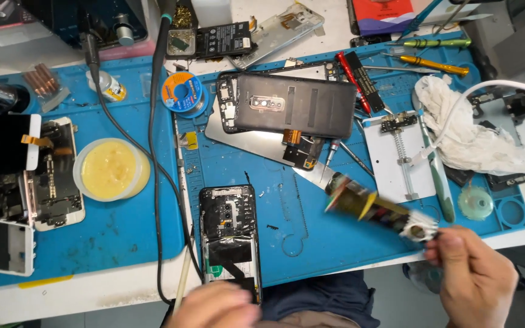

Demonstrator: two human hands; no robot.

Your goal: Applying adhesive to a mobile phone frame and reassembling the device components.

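Blue matting (116,237) covers most of the surface, and at its far left edge lie opened phones (44,176), partly cut off by the frame. Just right of them sits a round tub of yellow paste (110,170). A black cable (153,182) runs down the mat towards me.

My left hand (217,307) sits low in the frame, blurred and cut off at the bottom, so I cannot tell whether its fingers are apart or together; it touches the near end of the opened black phone (229,234), which lies flat on the mat straight ahead of me with its insides showing. Beyond it lies a dark back cover (293,106) over a grey plate.

My right hand (475,279) is curled, fingers together, clamped on the white end of a long tool (372,206) that points up and left above the mat, well right of the phone. Motion blurs it, so its kind is hard to make out. Behind lies a crumpled white cloth (463,127).
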